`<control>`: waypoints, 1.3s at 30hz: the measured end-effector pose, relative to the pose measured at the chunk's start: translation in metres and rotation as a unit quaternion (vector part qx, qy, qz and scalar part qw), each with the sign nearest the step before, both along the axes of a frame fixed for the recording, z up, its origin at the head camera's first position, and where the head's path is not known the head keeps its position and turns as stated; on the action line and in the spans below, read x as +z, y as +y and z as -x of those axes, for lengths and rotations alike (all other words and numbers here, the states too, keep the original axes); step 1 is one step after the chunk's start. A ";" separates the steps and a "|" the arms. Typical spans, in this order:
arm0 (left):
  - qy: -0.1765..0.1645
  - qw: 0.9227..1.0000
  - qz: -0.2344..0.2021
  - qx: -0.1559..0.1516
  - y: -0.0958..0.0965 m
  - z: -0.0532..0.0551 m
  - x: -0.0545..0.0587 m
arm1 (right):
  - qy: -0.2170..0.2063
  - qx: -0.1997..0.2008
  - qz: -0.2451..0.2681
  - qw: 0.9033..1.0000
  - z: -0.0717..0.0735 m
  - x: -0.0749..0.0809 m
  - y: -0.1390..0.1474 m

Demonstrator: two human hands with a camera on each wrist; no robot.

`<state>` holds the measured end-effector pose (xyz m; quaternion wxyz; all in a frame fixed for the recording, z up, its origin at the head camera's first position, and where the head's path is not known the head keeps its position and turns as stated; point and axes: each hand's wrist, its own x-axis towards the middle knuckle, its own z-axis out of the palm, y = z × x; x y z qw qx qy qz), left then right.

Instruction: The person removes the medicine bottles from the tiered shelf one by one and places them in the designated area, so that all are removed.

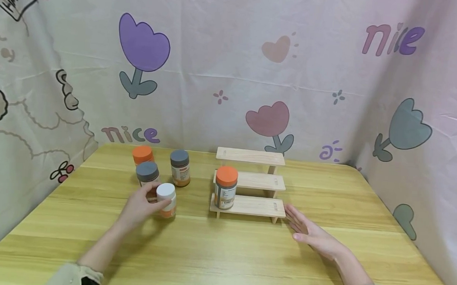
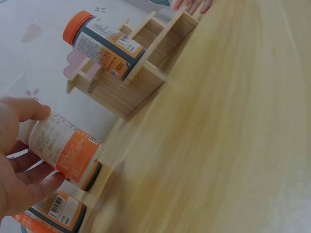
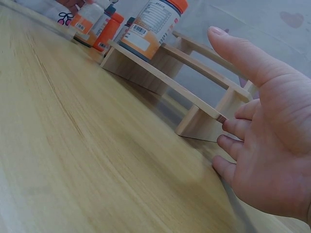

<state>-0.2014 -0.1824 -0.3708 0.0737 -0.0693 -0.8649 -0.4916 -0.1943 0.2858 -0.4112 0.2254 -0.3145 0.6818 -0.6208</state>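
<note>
My left hand point(image 1: 140, 206) grips a small white-capped bottle point(image 1: 167, 198) with an orange and white label, thumb on one side and fingers on the other. Whether its base touches the table, I cannot tell. A three-step wooden display stand point(image 1: 254, 207) stands to the right. On the left end of its lowest step sits an orange-lidded jar point(image 1: 226, 189), upright. At the stand's right end is my right hand point(image 1: 312, 236), its fingers extended. In the right wrist view, the fingertips point(image 3: 233, 127) meet the end of the lowest step.
Close behind the left hand stand a grey-lidded jar point(image 1: 147, 171) and an orange-lidded jar point(image 1: 142, 154), partly hidden. Another grey-lidded jar point(image 1: 180, 169) is between them and the stand. A printed cloth point(image 1: 217, 51) hangs behind the wooden table point(image 1: 214, 262).
</note>
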 end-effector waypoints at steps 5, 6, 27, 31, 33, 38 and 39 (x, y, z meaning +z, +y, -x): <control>-0.009 1.000 0.007 0.009 0.002 -0.002 -0.004 | 0.000 0.004 0.004 1.000 0.000 -0.001 0.001; -0.010 1.000 0.009 0.010 0.002 -0.002 -0.004 | 0.001 0.004 0.005 1.000 0.000 -0.001 0.001; -0.023 0.999 0.032 0.019 -0.003 -0.004 -0.010 | 0.001 0.000 0.000 1.000 0.000 -0.002 0.002; -0.021 0.999 0.033 0.019 -0.004 -0.004 -0.010 | 0.000 0.001 0.001 1.000 0.000 -0.002 0.001; -0.020 0.999 0.033 0.018 -0.004 -0.004 -0.010 | 0.000 -0.001 0.000 1.000 0.000 -0.002 0.001; -0.019 0.999 0.029 0.018 -0.002 -0.006 -0.008 | 0.002 -0.003 -0.006 1.000 0.000 0.000 0.001; -0.017 0.999 0.027 0.019 -0.002 -0.007 -0.007 | 0.002 -0.001 -0.005 1.000 0.000 0.000 0.001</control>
